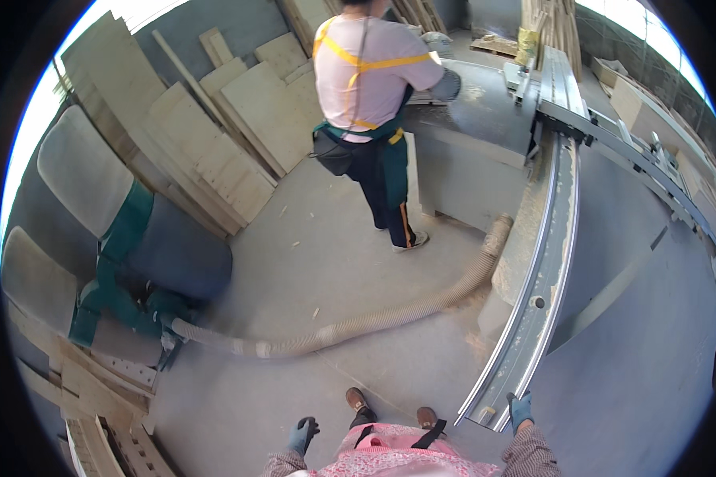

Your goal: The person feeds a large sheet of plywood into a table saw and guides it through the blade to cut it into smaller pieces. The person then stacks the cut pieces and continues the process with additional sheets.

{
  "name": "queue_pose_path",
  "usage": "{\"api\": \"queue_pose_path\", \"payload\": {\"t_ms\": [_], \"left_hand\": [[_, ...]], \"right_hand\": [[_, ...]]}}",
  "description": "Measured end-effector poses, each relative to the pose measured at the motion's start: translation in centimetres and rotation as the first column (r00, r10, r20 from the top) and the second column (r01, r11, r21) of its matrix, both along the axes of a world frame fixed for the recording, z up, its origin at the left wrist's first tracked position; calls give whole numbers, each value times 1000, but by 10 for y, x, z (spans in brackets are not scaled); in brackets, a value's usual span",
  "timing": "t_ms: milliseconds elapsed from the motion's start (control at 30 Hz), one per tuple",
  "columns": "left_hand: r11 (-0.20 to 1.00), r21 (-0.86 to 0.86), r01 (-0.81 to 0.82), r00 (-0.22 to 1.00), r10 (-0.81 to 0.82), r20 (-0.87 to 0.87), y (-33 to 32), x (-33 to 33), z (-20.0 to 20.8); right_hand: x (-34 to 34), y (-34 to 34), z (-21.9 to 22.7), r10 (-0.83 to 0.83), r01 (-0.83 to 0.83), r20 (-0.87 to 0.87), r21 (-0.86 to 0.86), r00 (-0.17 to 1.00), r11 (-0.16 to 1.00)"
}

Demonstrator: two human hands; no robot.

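Observation:
My right hand [520, 409], in a blue-grey work glove, grips the near end of a long metal rail [539, 303], at its right edge. The rail is the sliding rail of a large panel saw [473, 127] and runs away from me, dusted with sawdust. To the left, my left hand [303, 435], gloved the same way, hangs beside my pink apron [386, 449] with its fingers apart and nothing in them.
A co-worker [370, 75] stands at the saw table. A ribbed hose [374, 324] crosses the floor from the saw to a green dust collector [123, 215] at left. Wooden boards [207, 143] lean on the wall; more timber [95, 397] lies at lower left.

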State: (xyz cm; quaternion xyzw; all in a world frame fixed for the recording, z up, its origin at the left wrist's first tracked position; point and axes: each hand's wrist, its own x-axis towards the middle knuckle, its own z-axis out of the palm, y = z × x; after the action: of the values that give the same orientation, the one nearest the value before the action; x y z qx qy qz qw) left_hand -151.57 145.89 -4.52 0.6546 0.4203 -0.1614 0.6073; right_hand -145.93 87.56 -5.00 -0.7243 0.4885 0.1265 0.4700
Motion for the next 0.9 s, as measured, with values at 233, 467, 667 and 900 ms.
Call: {"api": "queue_pose_path", "payload": {"t_ms": [233, 467, 667, 900], "left_hand": [[989, -131, -69, 968, 99, 232, 41, 40, -8], [802, -286, -525, 850, 507, -139, 177, -86, -131], [779, -218, -587, 796, 507, -331, 206, -69, -138], [871, -316, -377, 924, 379, -57, 205, 116, -127]], "right_hand": [[13, 55, 45, 20, -133, -165, -711, 986, 690], [99, 166, 77, 120, -46, 24, -834, 993, 549], [181, 251, 61, 648, -506, 90, -547, 756, 667], [220, 243, -32, 585, -600, -155, -76, 796, 796]]}}
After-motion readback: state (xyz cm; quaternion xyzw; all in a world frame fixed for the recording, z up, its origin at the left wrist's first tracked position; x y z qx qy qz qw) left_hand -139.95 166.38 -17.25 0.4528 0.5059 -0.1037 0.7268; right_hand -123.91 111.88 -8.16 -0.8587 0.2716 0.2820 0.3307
